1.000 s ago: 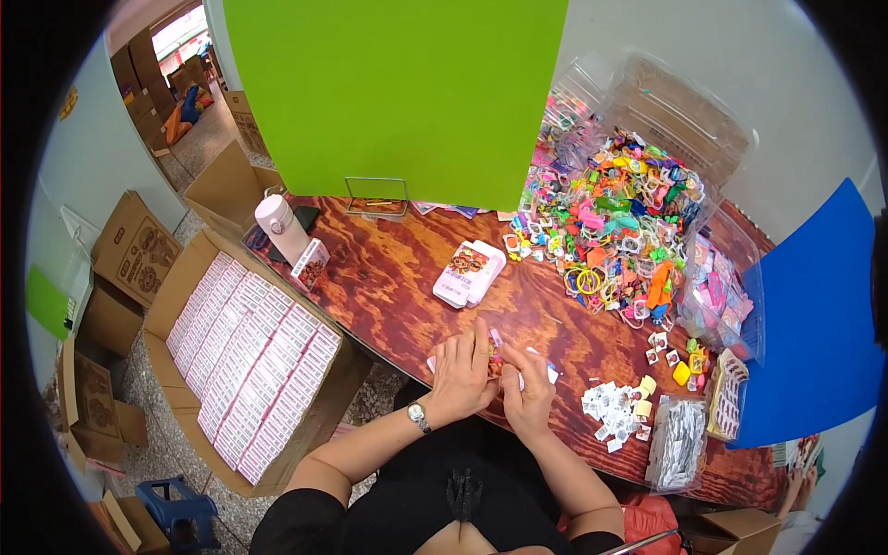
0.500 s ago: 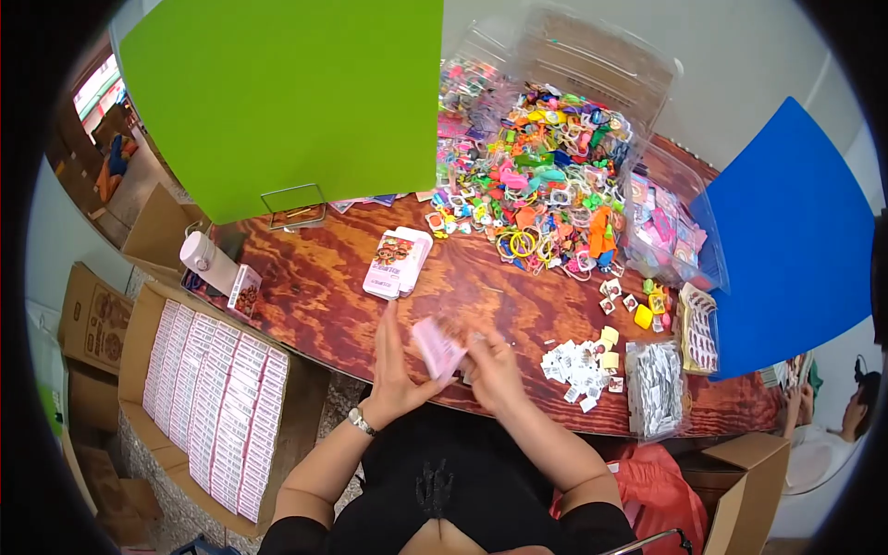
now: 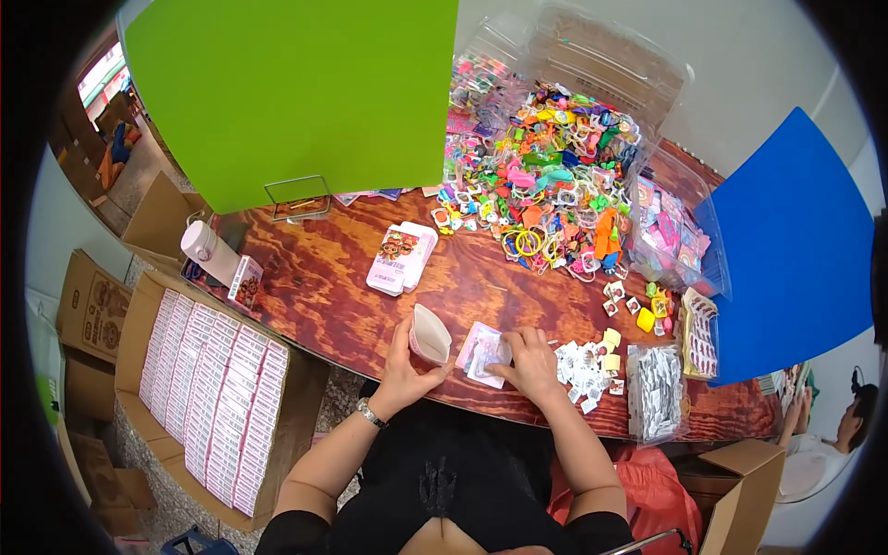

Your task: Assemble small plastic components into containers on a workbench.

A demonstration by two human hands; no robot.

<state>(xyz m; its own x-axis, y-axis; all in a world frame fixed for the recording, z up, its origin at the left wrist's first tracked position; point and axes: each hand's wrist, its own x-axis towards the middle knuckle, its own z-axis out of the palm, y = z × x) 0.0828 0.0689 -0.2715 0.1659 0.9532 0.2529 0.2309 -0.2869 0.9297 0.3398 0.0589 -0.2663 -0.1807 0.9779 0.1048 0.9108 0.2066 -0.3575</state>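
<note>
My left hand (image 3: 400, 376) grips a small pink carton (image 3: 431, 335) near the table's front edge, fingers on one side and thumb at its lower end. The carton's pale inside shows through its open end. To the right, my right hand (image 3: 534, 367) has its thumb and fingers on the right side of a small pink and clear packet (image 3: 483, 353), which lies on the tabletop with another pink piece partly under it. Farther back, a stack of flat pink and white cartons (image 3: 396, 261) lies on the wood.
A big heap of colourful trinkets (image 3: 546, 185) covers the back. White packets (image 3: 585, 375) and a filled clear tray (image 3: 657, 393) are at right. A pink bottle (image 3: 209, 250) stands left, above a cardboard box (image 3: 129, 388) of packed cartons. Another person (image 3: 823, 444) is far right.
The pink carton, blurred between both hands before, is now in my left hand with its end open. My right hand has moved right, onto the small packet.
</note>
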